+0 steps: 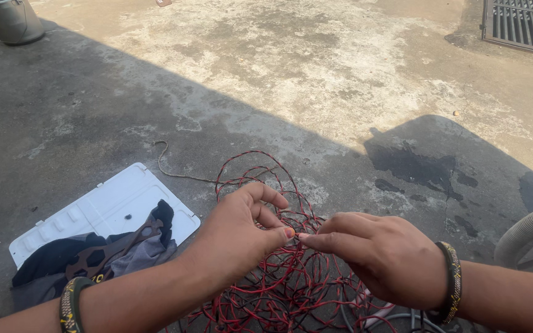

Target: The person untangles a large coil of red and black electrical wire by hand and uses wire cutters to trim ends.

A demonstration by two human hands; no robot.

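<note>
A tangled heap of red and black twisted wire (266,179) lies on the concrete ground in front of me. My left hand (239,231) and my right hand (380,256) meet above the tangle, fingertips almost touching. Each pinches a strand of the red wire between thumb and forefinger. Both wrists wear braided bands. The lower part of the tangle is hidden behind my hands and forearms.
A white plastic panel (103,206) lies at the left with dark cloth and a rusty tool (109,253) on it. A metal bucket (8,20) stands far left, a drain grate (525,24) far right. A grey ribbed hose (528,231) curves at the right edge.
</note>
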